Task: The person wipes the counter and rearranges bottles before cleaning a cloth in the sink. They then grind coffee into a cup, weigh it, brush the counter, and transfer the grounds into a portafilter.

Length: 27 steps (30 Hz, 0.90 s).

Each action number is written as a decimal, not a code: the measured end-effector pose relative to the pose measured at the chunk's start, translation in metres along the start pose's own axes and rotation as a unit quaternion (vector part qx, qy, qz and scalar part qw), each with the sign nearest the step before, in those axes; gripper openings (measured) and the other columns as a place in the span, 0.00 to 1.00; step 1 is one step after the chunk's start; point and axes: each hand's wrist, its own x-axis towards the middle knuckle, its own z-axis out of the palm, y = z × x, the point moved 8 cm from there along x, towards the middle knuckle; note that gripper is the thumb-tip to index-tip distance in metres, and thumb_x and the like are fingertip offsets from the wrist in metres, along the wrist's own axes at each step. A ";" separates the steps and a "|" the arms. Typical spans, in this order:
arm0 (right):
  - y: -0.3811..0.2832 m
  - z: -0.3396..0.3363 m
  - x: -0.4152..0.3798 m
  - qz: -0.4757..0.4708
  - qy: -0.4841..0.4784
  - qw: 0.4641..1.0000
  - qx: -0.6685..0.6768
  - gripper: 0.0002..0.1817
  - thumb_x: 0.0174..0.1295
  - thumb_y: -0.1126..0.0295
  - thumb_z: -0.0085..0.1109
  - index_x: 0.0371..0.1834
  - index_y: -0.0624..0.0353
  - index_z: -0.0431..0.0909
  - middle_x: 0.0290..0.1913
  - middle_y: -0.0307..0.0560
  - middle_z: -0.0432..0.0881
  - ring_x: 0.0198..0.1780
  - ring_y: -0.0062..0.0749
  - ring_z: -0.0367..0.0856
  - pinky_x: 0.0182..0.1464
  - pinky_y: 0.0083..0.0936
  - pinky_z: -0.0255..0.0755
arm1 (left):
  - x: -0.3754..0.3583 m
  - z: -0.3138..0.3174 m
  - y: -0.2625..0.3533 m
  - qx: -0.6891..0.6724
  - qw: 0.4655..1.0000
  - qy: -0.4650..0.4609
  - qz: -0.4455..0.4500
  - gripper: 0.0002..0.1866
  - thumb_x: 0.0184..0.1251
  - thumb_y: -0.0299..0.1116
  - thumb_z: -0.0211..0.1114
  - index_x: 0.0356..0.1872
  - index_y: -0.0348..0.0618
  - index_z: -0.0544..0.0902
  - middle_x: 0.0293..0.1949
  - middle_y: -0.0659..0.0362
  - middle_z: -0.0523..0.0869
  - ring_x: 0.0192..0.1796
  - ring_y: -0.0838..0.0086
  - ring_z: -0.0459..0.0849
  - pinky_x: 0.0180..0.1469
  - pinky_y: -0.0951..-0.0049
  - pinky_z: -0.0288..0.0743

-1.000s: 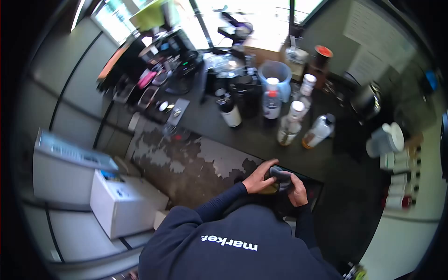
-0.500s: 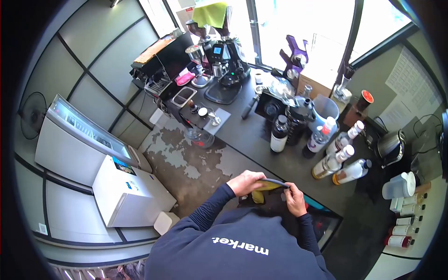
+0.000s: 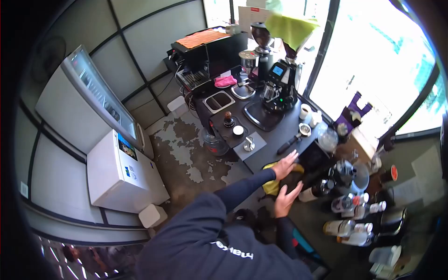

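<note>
A yellow and dark cloth lies at the near edge of the black counter, between my two hands. My left hand rests on its far side with the fingers stretched out. On the near side, my right hand touches it with thumb and fingers apart. Just beyond my left hand lies a portafilter with a black handle. A dark bottle with a pale label stands right beside my right fingers.
A coffee grinder stands at the back, with an espresso machine to its left. Several bottles crowd the right side. A white chest freezer and a glass-topped fridge stand at left. A water jug is by the counter's left edge.
My view has turned to the right and come nearer the counter. Both hands have moved forward, from gripping the cloth in front of my body to lying open against it at the counter.
</note>
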 end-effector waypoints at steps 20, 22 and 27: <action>-0.469 0.712 0.034 0.148 -0.614 0.696 0.340 0.30 0.76 0.33 0.44 0.28 0.46 0.65 0.21 0.25 0.55 0.19 0.15 0.53 0.21 0.19 0.50 | -0.560 -0.519 -0.095 -0.001 0.706 0.637 -0.310 0.18 0.85 0.33 0.53 0.64 0.30 0.74 0.59 0.48 0.83 0.64 0.68 0.81 0.69 0.69 0.71; -0.519 0.816 0.074 0.207 -0.594 0.705 0.327 0.33 0.74 0.28 0.36 0.27 0.46 0.65 0.19 0.25 0.53 0.16 0.16 0.49 0.19 0.19 0.45 | -0.585 -0.550 -0.100 0.027 0.693 0.639 -0.333 0.17 0.85 0.33 0.52 0.63 0.29 0.75 0.57 0.48 0.84 0.61 0.68 0.82 0.68 0.69 0.72; -0.535 0.964 0.172 0.388 -0.492 0.668 0.402 0.38 0.72 0.24 0.24 0.19 0.43 0.57 0.16 0.26 0.48 0.14 0.17 0.45 0.17 0.21 0.39 | -0.630 -0.566 -0.123 0.023 0.662 0.594 -0.456 0.17 0.86 0.34 0.50 0.40 0.32 0.82 0.24 0.58 0.81 0.27 0.75 0.79 0.31 0.76 0.71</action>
